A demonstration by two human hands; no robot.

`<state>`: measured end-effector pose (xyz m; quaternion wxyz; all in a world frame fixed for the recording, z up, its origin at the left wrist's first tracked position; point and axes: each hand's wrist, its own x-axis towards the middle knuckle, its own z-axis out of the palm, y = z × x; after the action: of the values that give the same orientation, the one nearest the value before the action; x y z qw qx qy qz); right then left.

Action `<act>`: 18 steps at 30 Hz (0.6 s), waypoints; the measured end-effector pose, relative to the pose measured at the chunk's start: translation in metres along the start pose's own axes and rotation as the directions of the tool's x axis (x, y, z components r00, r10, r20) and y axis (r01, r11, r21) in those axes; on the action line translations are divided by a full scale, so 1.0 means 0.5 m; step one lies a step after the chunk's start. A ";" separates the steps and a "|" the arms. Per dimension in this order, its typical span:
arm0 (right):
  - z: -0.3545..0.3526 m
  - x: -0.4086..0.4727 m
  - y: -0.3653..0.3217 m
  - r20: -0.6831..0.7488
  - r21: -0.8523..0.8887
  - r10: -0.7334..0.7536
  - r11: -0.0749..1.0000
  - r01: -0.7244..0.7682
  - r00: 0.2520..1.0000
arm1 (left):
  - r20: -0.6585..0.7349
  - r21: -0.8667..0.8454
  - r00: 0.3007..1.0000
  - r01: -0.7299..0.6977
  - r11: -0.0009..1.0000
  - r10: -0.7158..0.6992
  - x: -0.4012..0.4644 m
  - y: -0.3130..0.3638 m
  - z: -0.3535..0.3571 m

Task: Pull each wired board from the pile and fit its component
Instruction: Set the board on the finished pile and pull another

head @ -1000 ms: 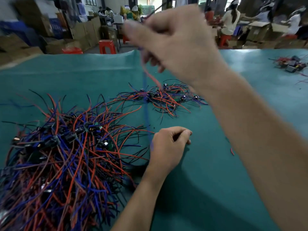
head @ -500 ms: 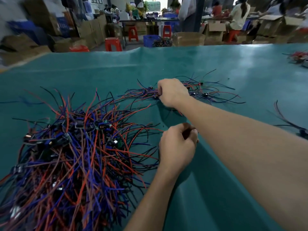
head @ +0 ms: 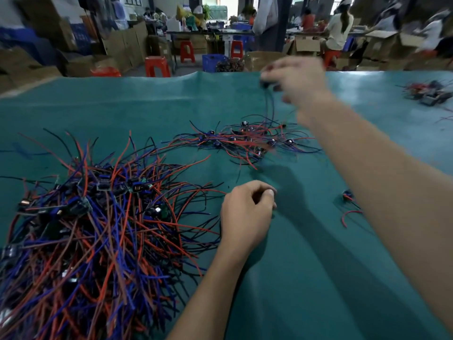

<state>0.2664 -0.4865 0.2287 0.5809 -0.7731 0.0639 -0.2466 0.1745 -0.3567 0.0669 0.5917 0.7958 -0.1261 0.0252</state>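
Lifting one wired board (head: pixel 266 84), pinched in the blurred right hand (head: pixel 297 81), above the small far cluster (head: pixel 247 141), left hand (head: pixel 245 212) resting loosely curled, apparently empty, beside the big pile (head: pixel 93 229), probably needing both hands together next to fit the component.

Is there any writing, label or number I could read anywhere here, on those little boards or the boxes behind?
No text can be read anywhere.
Boards in the big wire pile: any markings are too small to read.
Cardboard boxes behind the table: blurred, no legible print.
Board held up by the right hand: motion-blurred.
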 end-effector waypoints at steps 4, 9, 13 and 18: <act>-0.128 -0.088 -0.071 0.007 0.464 0.009 0.886 -0.011 1.000 | -0.036 -0.077 0.999 0.016 0.997 -0.019 0.002 0.000 0.000; -0.162 -0.216 0.015 0.222 0.616 0.213 0.726 -0.306 0.952 | -0.036 -0.217 0.998 0.050 0.975 -0.059 0.002 0.007 -0.003; -0.092 -0.287 0.137 0.154 0.424 0.377 0.809 -0.406 0.913 | 0.098 -0.298 0.992 0.105 0.949 -0.079 -0.005 0.017 -0.005; -0.052 -0.307 0.194 0.112 0.378 0.363 0.845 -0.378 0.925 | 0.187 -0.226 0.977 -0.062 0.972 0.105 -0.003 0.004 -0.010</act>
<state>0.1393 -0.4805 0.0968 0.7615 -0.6182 0.1505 -0.1236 0.1731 -0.3525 0.0701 0.6588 0.7182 -0.2199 -0.0433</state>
